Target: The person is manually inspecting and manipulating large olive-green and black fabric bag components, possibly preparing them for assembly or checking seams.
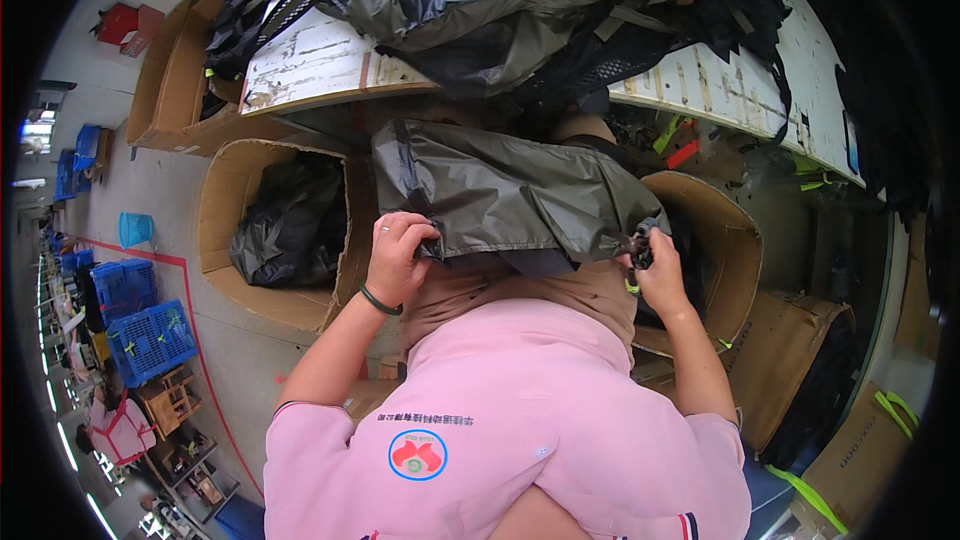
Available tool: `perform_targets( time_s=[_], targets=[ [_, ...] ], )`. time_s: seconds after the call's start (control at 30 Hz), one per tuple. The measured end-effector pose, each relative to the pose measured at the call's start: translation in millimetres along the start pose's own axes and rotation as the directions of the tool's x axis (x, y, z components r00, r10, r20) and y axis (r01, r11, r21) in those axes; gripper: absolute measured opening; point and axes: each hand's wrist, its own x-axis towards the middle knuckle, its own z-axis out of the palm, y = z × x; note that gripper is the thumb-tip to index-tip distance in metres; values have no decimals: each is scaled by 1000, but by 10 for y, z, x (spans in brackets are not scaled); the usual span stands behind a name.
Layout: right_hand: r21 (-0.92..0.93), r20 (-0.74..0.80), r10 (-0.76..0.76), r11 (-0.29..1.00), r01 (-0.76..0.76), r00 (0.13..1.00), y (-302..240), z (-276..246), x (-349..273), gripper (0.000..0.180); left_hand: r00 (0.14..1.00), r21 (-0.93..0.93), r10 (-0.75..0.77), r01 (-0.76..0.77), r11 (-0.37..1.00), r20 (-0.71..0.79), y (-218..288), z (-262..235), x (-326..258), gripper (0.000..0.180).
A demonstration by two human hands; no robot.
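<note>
A dark olive-grey fabric piece with black edging [520, 190], which looks like a sewn bag or cover, lies across my lap. At its near left corner, my left hand [398, 258] is closed in a pinch on the fabric edge. My right hand [657, 268] is wrapped round a pair of small black-handled scissors [643, 243] at the near right corner. Their tips lie against the fabric there, and I cannot make out whether the blades are apart.
Ahead stands a worn white table [310, 62] heaped with dark fabric [480, 10]. An open cardboard box [225, 195] with black fabric is at my left; another box [735, 260] is at my right. Blue crates [150, 340] and a blue basket [135, 229] stand farther left.
</note>
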Motion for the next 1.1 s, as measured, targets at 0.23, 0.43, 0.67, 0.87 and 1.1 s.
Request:
perform_targets(
  time_s=[0.23, 0.43, 0.67, 0.87, 1.1],
  targets=[
    [300, -86, 176, 943, -143, 981, 138, -581, 101, 23, 941, 43, 169, -163, 986, -293, -16, -572, 32, 31],
    [329, -106, 205, 931, -160, 973, 111, -889, 96, 22, 941, 43, 239, -236, 971, -241, 85, -870, 16, 33],
    [318, 20, 230, 921, -225, 973, -39, -920, 80, 21, 997, -131, -12, 2, 991, -72, -45, -946, -34, 30],
    [232, 272, 151, 948, -217, 950, -198, -775, 337, 30, 873, -344, -431, 486, 804, 227, -758, -871, -46, 6],
    [286, 267, 145, 932, -222, 953, -34, -545, 554, 30, 797, -334, -474, 593, 733, 375, -1207, -523, 165, 5]
  ],
)
